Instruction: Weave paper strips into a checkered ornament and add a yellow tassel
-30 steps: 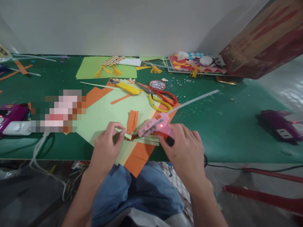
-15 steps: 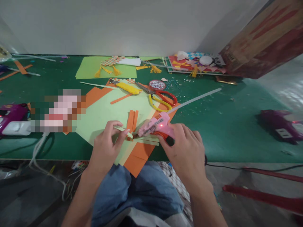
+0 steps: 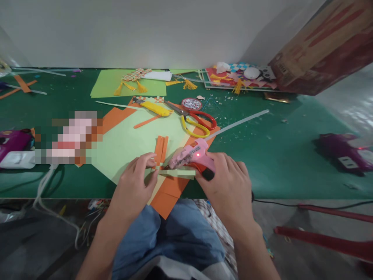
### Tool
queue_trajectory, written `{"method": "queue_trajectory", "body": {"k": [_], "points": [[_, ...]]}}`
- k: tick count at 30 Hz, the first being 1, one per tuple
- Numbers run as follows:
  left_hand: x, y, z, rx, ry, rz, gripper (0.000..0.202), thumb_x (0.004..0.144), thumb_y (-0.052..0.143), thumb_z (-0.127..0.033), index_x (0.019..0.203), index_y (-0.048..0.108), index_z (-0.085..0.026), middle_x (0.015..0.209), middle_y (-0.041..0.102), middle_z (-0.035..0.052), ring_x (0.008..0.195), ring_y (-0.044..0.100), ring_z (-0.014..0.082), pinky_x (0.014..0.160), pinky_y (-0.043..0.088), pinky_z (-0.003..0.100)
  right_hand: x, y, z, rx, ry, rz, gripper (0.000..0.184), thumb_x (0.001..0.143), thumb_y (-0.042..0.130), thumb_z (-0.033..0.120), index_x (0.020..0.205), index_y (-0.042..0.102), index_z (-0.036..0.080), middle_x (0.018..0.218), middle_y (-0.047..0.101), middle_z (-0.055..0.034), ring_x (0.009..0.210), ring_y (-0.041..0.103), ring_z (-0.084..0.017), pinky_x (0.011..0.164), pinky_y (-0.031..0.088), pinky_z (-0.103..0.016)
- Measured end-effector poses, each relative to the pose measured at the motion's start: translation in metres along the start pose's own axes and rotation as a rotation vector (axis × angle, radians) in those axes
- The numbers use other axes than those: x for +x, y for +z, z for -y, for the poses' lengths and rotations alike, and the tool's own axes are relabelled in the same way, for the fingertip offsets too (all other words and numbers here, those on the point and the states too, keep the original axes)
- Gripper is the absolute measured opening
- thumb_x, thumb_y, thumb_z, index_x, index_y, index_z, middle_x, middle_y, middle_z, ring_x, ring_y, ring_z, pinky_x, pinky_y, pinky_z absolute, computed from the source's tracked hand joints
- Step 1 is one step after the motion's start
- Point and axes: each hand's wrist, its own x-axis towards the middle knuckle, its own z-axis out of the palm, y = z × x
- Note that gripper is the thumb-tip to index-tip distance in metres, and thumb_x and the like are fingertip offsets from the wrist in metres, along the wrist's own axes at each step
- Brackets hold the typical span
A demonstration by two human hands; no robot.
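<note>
My right hand [image 3: 225,181] is wrapped round a pink glue gun [image 3: 190,152] with a red light on its side. A long clear glue stick [image 3: 241,122] sticks out of its back. The nozzle points left, close to where orange paper strips [image 3: 161,151] cross pale green paper strips [image 3: 180,174]. There my left hand [image 3: 140,175] pinches the crossing with thumb and fingers. Under the strips lie light green sheets [image 3: 125,134] over orange sheets [image 3: 166,202]. Whether the nozzle touches the paper I cannot tell.
Beyond the strips lie a yellow cutter [image 3: 154,108], red-and-yellow-handled scissors [image 3: 201,120] and a round dish of small pieces [image 3: 191,104]. Purple glue guns rest at the left [image 3: 14,142] and right [image 3: 348,151]. A brown bag [image 3: 323,50] stands at back right.
My left hand has laid down the green strip end it was lifting and now presses at the crossing. The glue gun has barely moved. The whole view has shifted slightly.
</note>
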Motion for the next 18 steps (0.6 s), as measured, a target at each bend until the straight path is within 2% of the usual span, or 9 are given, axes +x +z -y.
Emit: {"method": "queue_trajectory", "body": {"k": [6, 12, 18], "points": [[0.0, 0.0, -0.001, 0.038, 0.019, 0.005, 0.024, 0.085, 0.054, -0.017, 0.108, 0.048, -0.023, 0.091, 0.068, 0.0032, 0.09, 0.066, 0.0194, 0.079, 0.053, 0.033, 0.001, -0.004, -0.015, 0.062, 0.181, -0.053, 0.037, 0.085, 0.051, 0.048, 0.105, 0.053, 0.017, 0.087, 0.067, -0.0123, 0.076, 0.062, -0.026, 0.069, 0.041, -0.037], [0.0, 0.001, -0.006, 0.081, 0.027, -0.005, 0.024, 0.085, 0.052, -0.017, 0.108, 0.048, -0.022, 0.091, 0.066, 0.0036, 0.089, 0.065, 0.0197, 0.078, 0.053, 0.033, -0.001, -0.009, -0.033, 0.075, 0.313, -0.026, 0.048, 0.083, 0.049, 0.054, 0.111, 0.054, 0.016, 0.088, 0.067, -0.0146, 0.078, 0.062, -0.029, 0.07, 0.042, -0.041], [0.001, 0.003, -0.013, 0.135, 0.016, -0.005, 0.025, 0.084, 0.052, -0.014, 0.108, 0.048, -0.021, 0.09, 0.064, 0.0034, 0.089, 0.064, 0.0199, 0.078, 0.052, 0.034, -0.003, -0.014, -0.041, 0.076, 0.417, -0.004, 0.056, 0.081, 0.043, 0.06, 0.112, 0.056, 0.015, 0.091, 0.066, -0.0162, 0.079, 0.06, -0.031, 0.07, 0.043, -0.044]]}}
